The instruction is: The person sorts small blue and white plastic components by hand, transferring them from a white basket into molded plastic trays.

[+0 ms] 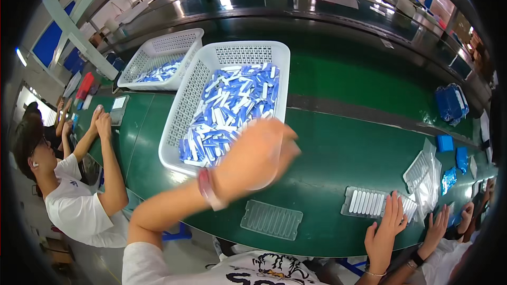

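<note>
My left hand (pixel 259 153), with a pinkish band at its wrist, is raised over the near right side of a white plastic basket (pixel 174 121). Motion blurs its fingers, and whether anything is in them I cannot make out. Inside the basket lie a heap of small blue-and-white sticks (pixel 227 108). My right hand (pixel 384 229) rests with fingers stretched out at a clear plastic tray (pixel 346 208), partly covering it. White strips (pixel 367 202) lie side by side in that tray's slots. Between my arms, near the table edge, sits another clear slotted tray (pixel 272 220) with nothing in it.
A second white basket (pixel 145 55) of sticks stands at the far left. On the right are clear trays and film (pixel 425 179) and blue packs (pixel 451 103). Co-workers sit on both sides; one's hand (pixel 435 227) is close to my right hand. A raised ledge (pixel 317 10) runs behind.
</note>
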A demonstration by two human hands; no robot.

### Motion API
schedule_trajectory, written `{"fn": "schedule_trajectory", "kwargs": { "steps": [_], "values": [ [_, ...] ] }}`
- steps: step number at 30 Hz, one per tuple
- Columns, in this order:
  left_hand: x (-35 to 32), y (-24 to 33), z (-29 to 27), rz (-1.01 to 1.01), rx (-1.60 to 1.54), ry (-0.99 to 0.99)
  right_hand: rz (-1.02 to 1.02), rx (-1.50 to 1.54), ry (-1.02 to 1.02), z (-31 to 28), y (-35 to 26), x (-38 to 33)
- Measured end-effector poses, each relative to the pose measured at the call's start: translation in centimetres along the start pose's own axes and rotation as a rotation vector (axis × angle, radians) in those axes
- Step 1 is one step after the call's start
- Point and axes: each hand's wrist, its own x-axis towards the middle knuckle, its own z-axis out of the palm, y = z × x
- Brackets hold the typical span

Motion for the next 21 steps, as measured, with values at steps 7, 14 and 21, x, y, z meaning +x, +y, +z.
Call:
{"fn": "schedule_trajectory", "kwargs": {
  "steps": [7, 14, 21],
  "values": [
    [7.7, -9.4, 2.5, -0.167, 0.272, 0.043, -0.108, 0.069, 0.087, -0.4, -2.9, 0.2],
    [9.4, -7.7, 5.3, -0.315, 0.419, -0.151, -0.083, 0.081, 0.11, 0.0, -2.3, -0.2],
    [8.6, -8.0, 6.0, -0.184, 0.583, -0.148, -0.179, 0.163, 0.126, 0.6, -3.7, 1.0]
  ]
}}
